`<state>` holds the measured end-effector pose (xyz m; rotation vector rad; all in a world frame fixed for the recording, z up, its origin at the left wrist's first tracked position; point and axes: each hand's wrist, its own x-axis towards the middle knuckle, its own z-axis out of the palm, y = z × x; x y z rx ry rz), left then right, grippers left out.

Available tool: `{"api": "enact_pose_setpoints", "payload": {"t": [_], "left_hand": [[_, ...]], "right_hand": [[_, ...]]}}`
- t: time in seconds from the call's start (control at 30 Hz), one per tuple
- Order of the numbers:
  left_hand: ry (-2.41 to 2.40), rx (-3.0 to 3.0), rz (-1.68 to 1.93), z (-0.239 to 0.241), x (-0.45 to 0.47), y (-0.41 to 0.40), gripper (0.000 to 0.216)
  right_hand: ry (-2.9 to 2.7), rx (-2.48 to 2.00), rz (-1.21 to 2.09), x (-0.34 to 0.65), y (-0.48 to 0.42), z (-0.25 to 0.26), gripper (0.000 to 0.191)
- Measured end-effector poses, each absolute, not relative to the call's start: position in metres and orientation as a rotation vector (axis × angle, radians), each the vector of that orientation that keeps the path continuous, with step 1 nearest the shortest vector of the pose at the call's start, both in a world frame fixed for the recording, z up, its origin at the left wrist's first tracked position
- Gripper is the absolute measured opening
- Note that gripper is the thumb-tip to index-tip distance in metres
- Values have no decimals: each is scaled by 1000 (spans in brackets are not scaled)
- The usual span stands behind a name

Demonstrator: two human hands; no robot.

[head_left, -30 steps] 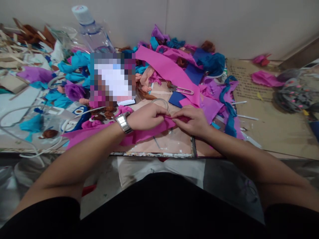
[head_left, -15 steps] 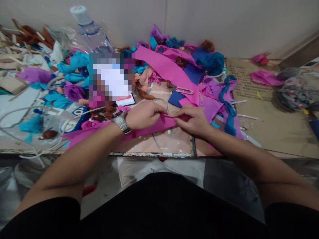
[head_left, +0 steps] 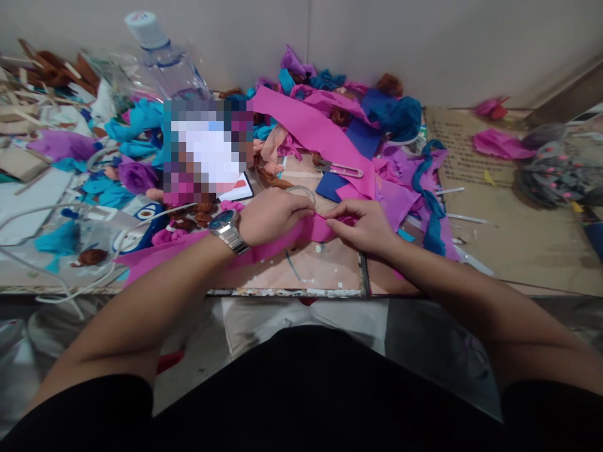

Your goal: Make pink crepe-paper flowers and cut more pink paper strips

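A long strip of pink crepe paper [head_left: 277,245] runs along the front of the table, partly under my left wrist. My left hand [head_left: 271,216], with a metal watch above it, pinches the strip's upper edge. Close beside it, my right hand [head_left: 360,226] pinches the same edge between thumb and fingertips. A pale ring, perhaps a roll of tape [head_left: 304,193], lies just behind my left fingers. Thread snips [head_left: 339,168] rest on another broad pink paper strip [head_left: 301,129] beyond my hands. Dark blue paper [head_left: 330,186] sits behind my right fingers.
A clear bottle [head_left: 172,69] with a white cap stands at the back left. Near it lies a phone [head_left: 242,188], partly blurred out. A white cable [head_left: 94,207] loops across the left. Crumpled coloured paper [head_left: 136,172] is piled around. Cardboard [head_left: 485,220] covers the right side.
My left wrist has turned slightly, so the watch face now shows. Both hands still pinch the pink paper's edge, and the paper between them has shifted a little.
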<state>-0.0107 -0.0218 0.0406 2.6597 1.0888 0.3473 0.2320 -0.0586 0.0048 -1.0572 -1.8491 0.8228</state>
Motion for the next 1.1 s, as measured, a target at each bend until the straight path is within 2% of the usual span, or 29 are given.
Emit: {"api": "enact_pose_setpoints", "payload": {"t": [0.33,0.47,0.6,0.8,1.1], "left_hand": [[1125,2658,430,40,-15,-18,41],[964,2694,428,43,-14,-20,39],[802,2762,390,41,-10,-21,33],[881,2769,271,38,-5,-25,24],[947,2626,261,43,-10,-22,35]], "right_hand": [[-1911,-1055,679,233,-56,3,16],[-1951,-1023,593,234,-56,4,18],[-1971,-1013,619,234,-57,5,18],[-2005,-949,642,232,-59,6,18],[-1949,-1005,697,233,-59,6,18]]}}
